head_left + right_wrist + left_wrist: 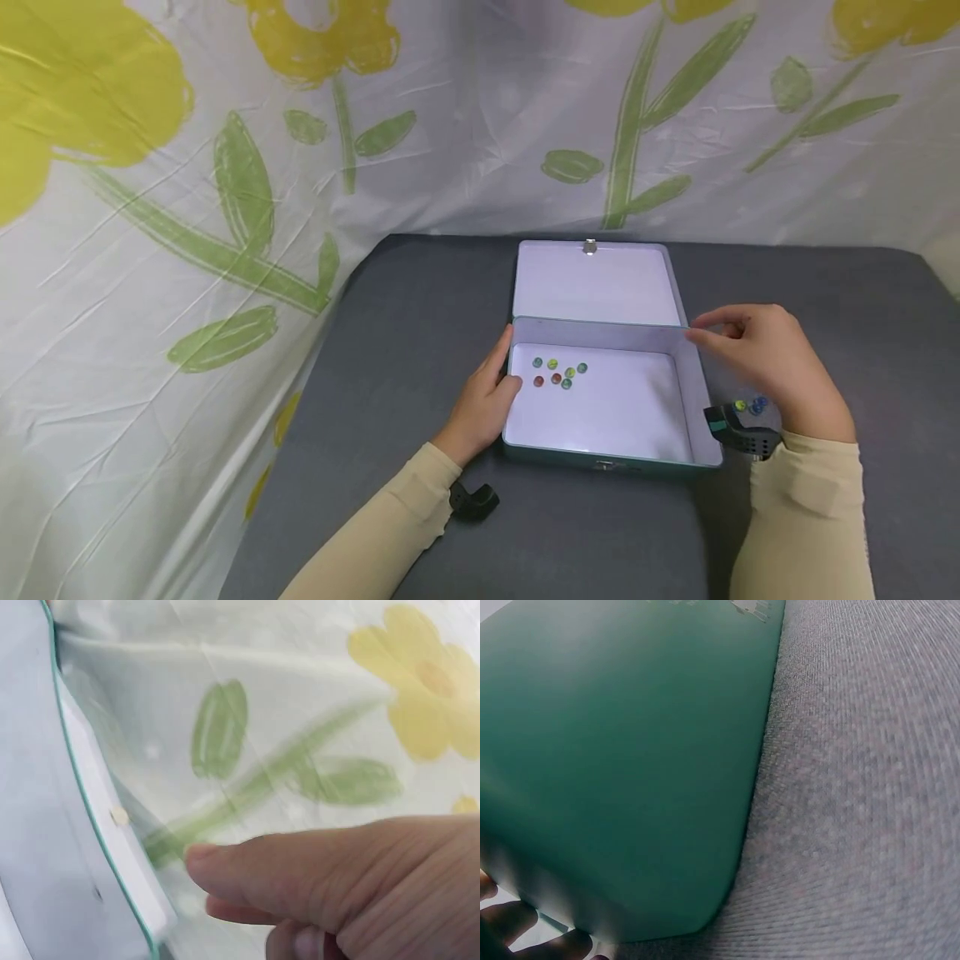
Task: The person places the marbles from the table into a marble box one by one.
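Observation:
An open metal box [600,417] with a white inside and green outside stands on the table, its lid [596,283] tipped back. Several glass marbles [556,378] lie on the left part of its floor. My left hand [483,408] holds the box's left wall, thumb at the rim and fingers along the outside; the left wrist view shows the green side [622,772] close up. Beside the back right corner is my right hand [780,358], thumb and forefinger stretched toward the rim. In the right wrist view the thumb [247,866] appears apart from the box, with nothing seen held.
More marbles [759,405], blue and yellow-green, sit to the right of the box, partly hidden by the right wrist camera [742,429]. Grey cloth [600,533] covers the table. A flowered white curtain [480,150] hangs at the back and left.

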Tool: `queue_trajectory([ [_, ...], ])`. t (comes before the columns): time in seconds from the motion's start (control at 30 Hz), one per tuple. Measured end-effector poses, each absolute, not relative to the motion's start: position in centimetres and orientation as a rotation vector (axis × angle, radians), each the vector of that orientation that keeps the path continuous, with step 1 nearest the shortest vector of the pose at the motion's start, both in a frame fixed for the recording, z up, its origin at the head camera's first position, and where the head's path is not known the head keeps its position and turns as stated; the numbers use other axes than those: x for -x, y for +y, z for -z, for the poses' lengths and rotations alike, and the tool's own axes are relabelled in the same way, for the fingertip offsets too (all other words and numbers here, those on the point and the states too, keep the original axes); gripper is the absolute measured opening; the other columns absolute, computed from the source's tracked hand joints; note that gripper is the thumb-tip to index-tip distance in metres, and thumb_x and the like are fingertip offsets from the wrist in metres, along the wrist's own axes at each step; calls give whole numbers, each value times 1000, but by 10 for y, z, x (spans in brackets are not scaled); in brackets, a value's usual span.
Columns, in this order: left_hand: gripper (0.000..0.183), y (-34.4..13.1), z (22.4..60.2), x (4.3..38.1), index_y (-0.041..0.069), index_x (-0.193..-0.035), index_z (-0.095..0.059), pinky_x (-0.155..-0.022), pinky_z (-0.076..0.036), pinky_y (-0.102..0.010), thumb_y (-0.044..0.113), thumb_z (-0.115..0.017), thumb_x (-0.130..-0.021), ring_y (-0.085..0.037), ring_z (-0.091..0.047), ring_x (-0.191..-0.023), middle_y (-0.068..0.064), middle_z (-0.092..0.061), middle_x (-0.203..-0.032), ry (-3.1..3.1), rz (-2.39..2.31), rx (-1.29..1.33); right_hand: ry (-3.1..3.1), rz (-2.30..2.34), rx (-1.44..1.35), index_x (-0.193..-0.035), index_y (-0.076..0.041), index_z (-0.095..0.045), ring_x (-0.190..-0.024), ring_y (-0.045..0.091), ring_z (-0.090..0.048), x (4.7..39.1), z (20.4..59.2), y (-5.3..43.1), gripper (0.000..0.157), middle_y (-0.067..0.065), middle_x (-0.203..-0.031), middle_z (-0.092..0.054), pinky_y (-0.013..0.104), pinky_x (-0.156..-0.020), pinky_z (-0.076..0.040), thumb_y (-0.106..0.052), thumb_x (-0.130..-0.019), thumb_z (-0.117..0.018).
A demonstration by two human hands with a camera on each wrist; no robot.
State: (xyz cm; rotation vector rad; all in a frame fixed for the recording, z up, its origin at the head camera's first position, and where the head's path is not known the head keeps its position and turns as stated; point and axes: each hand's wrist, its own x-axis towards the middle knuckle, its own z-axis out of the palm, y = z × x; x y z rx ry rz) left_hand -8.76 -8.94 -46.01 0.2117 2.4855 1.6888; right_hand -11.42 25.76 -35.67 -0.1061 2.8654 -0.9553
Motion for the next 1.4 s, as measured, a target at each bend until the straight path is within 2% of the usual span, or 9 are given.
queue_trajectory([
  [0.27,72,-89,464,90,34,-169,-20,-126,-25,-45,14,-45,-104,-6,-21,-157,18,-22,-171,2495,-1687,-239,2898,942,16,-126,-3,-73,-60,15,-40,106,365,299,47,1,-66,-51,34,-53,-34,-43,-103,-67],
  [0.37,73,-89,464,90,35,-169,-20,-126,-25,-46,14,-44,-104,-6,-21,-157,17,-22,-171,2494,-1689,-231,2913,906,-37,-127,-1,-73,-69,18,-46,104,370,309,49,6,-74,-60,33,-58,-36,-43,-103,-66],
  [0.47,73,-89,463,90,35,-169,-20,-126,-25,-46,14,-45,-104,-6,-21,-157,17,-23,-171,2497,-1692,-226,2927,866,-90,-127,4,-72,-86,31,-57,104,374,317,49,23,-95,-69,41,-67,-45,-40,-104,-64],
  [0.6,72,-90,462,89,35,-169,-20,-127,-24,-45,14,-45,-104,-6,-21,-157,17,-22,-171,2499,-1684,-224,2904,821,-155,-128,11,-67,-112,53,-57,103,381,327,51,40,-127,-62,63,-81,-50,-34,-106,-60],
  [0.83,72,-89,461,89,32,-169,-20,-128,-22,-44,13,-44,-104,-5,-19,-157,18,-21,-171,2497,-1677,-222,2783,781,-223,-131,16,-62,-123,64,-46,100,392,345,57,46,-139,-49,74,-91,-44,-36,-107,-59],
  [0.97,72,-90,461,89,31,-169,-20,-128,-21,-43,13,-44,-104,-4,-19,-157,19,-21,-171,2500,-1681,-227,2700,778,-215,-128,18,-62,-121,64,-48,102,397,354,57,47,-137,-50,72,-88,-46,-35,-105,-60],
  [1.1,72,-90,460,88,32,-169,-20,-128,-21,-43,14,-44,-104,-4,-18,-157,19,-21,-171,2507,-1675,-234,2618,759,-243,-104,15,-71,-104,55,-59,104,403,358,44,40,-112,-64,62,-78,-53,-28,-100,-65],
  [1.2,71,-90,460,88,31,-169,-19,-128,-20,-44,14,-44,-105,-5,-18,-158,18,-20,-171,2507,-1678,-244,2561,734,-245,-97,13,-73,-99,51,-63,107,407,361,41,33,-103,-70,58,-76,-54,-28,-96,-68],
  [1.4,71,-90,462,89,31,-169,-20,-128,-21,-44,14,-45,-105,-4,-18,-157,19,-20,-171,2510,-1675,-241,2511,730,-200,-105,15,-75,-95,42,-67,111,413,363,50,30,-104,-73,55,-77,-56,-34,-95,-72],
])
